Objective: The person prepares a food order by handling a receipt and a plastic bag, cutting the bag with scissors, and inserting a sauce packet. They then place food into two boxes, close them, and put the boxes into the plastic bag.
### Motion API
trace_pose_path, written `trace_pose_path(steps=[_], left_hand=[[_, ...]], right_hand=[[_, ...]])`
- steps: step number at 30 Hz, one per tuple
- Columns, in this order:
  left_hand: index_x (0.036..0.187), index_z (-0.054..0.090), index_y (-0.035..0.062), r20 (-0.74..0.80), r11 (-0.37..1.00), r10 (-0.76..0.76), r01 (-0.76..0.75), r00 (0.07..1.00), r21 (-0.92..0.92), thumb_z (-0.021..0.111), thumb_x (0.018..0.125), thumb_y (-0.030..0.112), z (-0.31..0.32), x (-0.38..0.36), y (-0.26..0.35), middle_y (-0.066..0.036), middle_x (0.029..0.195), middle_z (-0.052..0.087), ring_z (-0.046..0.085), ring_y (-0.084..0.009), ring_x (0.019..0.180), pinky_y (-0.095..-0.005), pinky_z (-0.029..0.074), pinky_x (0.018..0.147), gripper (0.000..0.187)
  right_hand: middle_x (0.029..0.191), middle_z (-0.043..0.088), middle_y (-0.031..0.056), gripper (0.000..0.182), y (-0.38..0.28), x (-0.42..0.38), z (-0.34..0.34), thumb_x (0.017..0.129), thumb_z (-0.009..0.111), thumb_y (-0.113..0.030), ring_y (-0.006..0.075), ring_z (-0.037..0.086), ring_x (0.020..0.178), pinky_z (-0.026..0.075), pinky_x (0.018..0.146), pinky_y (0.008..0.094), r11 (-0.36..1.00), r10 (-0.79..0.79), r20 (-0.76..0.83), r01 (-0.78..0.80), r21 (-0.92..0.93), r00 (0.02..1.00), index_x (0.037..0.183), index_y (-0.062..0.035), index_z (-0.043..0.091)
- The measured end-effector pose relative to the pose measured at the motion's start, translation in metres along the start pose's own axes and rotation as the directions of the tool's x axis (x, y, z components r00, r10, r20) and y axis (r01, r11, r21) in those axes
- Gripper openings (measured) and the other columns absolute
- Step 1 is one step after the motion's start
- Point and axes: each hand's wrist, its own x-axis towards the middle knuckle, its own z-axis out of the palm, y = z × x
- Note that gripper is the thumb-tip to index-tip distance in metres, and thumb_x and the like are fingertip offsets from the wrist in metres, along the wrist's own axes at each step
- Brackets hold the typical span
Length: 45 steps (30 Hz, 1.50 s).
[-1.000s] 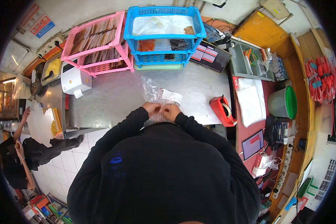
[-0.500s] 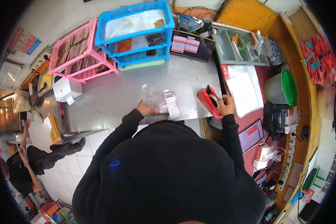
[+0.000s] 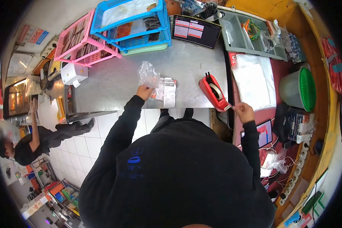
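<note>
My left hand (image 3: 144, 92) is closed on the gathered neck of a clear plastic bag (image 3: 149, 75) at the front of the metal table. A white paper receipt (image 3: 169, 93) lies against the bag's right part, over something reddish inside. To the right stands a red tape dispenser (image 3: 212, 92) with a roll of tape in it. My right hand (image 3: 244, 112) is just off the dispenser's front end, fingers pinched on a short strip of tape that reaches back to the cutter.
Blue stacked baskets (image 3: 131, 28) and pink ones (image 3: 83, 38) stand at the back left, beside a tablet (image 3: 196, 32). Plastic sheets (image 3: 252, 85) lie right of the dispenser. A white printer (image 3: 74, 74) is at left; another person (image 3: 38, 136) stands beyond it.
My right hand has moved right and off the dispenser's end, drawing out tape. My left hand has the bag's neck bunched and raised. The camera view has shifted.
</note>
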Motion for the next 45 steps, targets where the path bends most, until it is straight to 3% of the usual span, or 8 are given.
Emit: trace_pose_path(steps=[9,21,26,30,37,40,42,45], left_hand=[[0.097,0.061,-0.0018,0.014,0.989,-0.144,0.145,0.989,-0.039,0.058,0.082,0.015,0.003,-0.025,0.041,-0.005,0.083,0.063,0.058,-0.0115,0.072,-0.0261,0.046,0.064,0.022],[0.097,0.060,0.0014,0.256,0.926,0.124,-0.019,0.959,-0.377,0.060,0.082,0.009,0.069,-0.195,0.111,-0.001,0.076,0.061,0.051,-0.0061,0.054,-0.0208,0.037,0.042,0.016],[0.113,0.048,-0.0001,0.364,0.883,0.189,0.003,0.912,-0.469,0.061,0.081,0.005,0.105,-0.304,0.164,-0.007,0.106,0.055,0.052,-0.0144,0.099,-0.0270,0.040,0.087,0.034],[0.111,0.051,0.0000,0.529,0.869,0.306,-0.006,0.791,-0.494,0.058,0.081,0.003,0.149,-0.377,0.181,-0.006,0.103,0.056,0.053,-0.0131,0.093,-0.0273,0.043,0.082,0.031],[0.104,0.056,-0.0013,0.602,0.788,0.615,-0.435,0.509,-0.436,0.056,0.078,0.002,0.297,-0.512,0.199,-0.007,0.096,0.060,0.056,-0.0129,0.085,-0.0276,0.045,0.076,0.026],[0.101,0.058,-0.0005,0.625,0.820,0.572,-0.408,0.532,-0.402,0.059,0.075,0.004,0.345,-0.595,0.235,-0.010,0.097,0.061,0.057,-0.0184,0.087,-0.0307,0.045,0.079,0.026],[0.099,0.058,0.0003,0.528,0.260,0.847,-0.914,0.061,-0.313,0.063,0.073,0.006,0.396,-0.601,0.211,-0.009,0.093,0.060,0.058,-0.0234,0.087,-0.0328,0.047,0.079,0.027],[0.103,0.056,0.0006,0.657,0.576,0.723,-0.712,0.215,-0.401,0.061,0.073,0.004,0.456,-0.660,0.219,-0.008,0.093,0.059,0.057,-0.0205,0.088,-0.0320,0.047,0.079,0.030]], right_hand=[[0.061,0.061,0.0081,0.026,0.119,-0.008,0.016,0.076,0.069,-0.025,0.0155,0.057,0.054,0.045,0.051,0.0303,0.818,-0.303,-0.366,0.043,-0.573,0.880,0.074,0.0002,0.061],[0.059,0.053,-0.0039,0.012,0.132,-0.327,0.059,0.078,0.069,-0.016,0.0033,0.045,0.050,0.033,0.045,0.0176,0.820,0.305,-0.447,0.007,0.573,0.841,0.080,-0.0062,0.061],[0.059,0.054,-0.0044,0.011,0.112,-0.421,0.074,0.079,0.067,-0.015,0.0019,0.045,0.050,0.033,0.046,0.0166,0.823,0.196,-0.420,0.084,0.562,0.886,0.080,-0.0058,0.062],[0.059,0.054,-0.0048,0.011,0.049,-0.499,0.052,0.081,0.065,-0.015,0.0019,0.045,0.050,0.033,0.046,0.0166,0.715,0.137,-0.375,0.170,0.679,0.917,0.080,-0.0041,0.062],[0.061,0.059,0.0120,0.027,0.065,-0.585,0.037,0.071,0.068,-0.031,0.0279,0.058,0.057,0.045,0.055,0.0378,0.895,-0.336,-0.476,0.119,-0.430,0.813,0.071,-0.0048,0.063],[0.060,0.057,0.0125,0.039,0.119,-0.657,-0.010,0.065,0.072,-0.040,0.0292,0.056,0.056,0.043,0.054,0.0383,0.900,-0.187,-0.573,-0.095,-0.426,0.798,0.066,-0.0046,0.057],[0.058,0.054,0.0133,0.048,0.157,-0.720,-0.042,0.062,0.074,-0.045,0.0289,0.053,0.053,0.041,0.052,0.0384,0.949,-0.020,-0.657,-0.193,-0.251,0.754,0.062,-0.0045,0.050],[0.056,0.051,0.0057,0.039,0.233,-0.781,-0.049,0.071,0.073,-0.036,0.0129,0.047,0.051,0.038,0.048,0.0288,0.994,0.028,-0.719,-0.096,-0.054,0.694,0.065,-0.0042,0.051]])
